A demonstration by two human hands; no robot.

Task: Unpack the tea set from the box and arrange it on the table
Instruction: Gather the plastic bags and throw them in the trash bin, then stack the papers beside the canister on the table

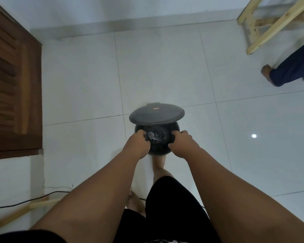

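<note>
A round dark grey bin (158,151) stands on the white tiled floor in front of me, its lid (156,114) tipped up and open at the far side. Inside lies a black bag liner (155,136) with crumpled dark material. My left hand (137,145) grips the liner at the bin's left rim. My right hand (181,143) grips it at the right rim. No tea set, box or table top shows in this view.
A brown louvred wooden door (14,81) fills the left. A pale wooden frame (270,23) stands at the top right, with another person's leg and foot (288,71) beside it. A black cable (25,201) and a wooden strip (16,214) lie at lower left.
</note>
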